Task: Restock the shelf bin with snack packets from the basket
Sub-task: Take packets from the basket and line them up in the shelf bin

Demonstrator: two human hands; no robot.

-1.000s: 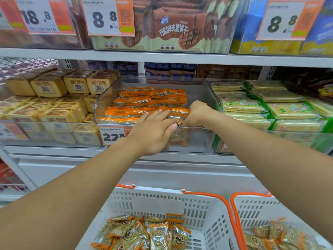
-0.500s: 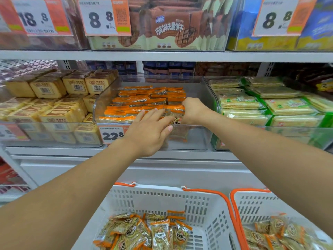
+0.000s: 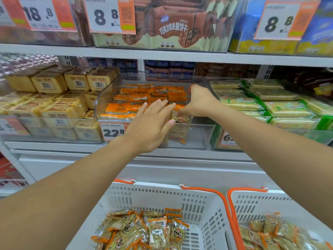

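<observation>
Both hands reached into the clear shelf bin (image 3: 196, 136) at frame centre, left hand (image 3: 150, 127) flat with fingers spread against the orange snack packets (image 3: 137, 98), right hand (image 3: 199, 101) just right, curled, pinching a packet (image 3: 180, 129) below it, basket (image 3: 201, 210) of packets lower centre.
</observation>
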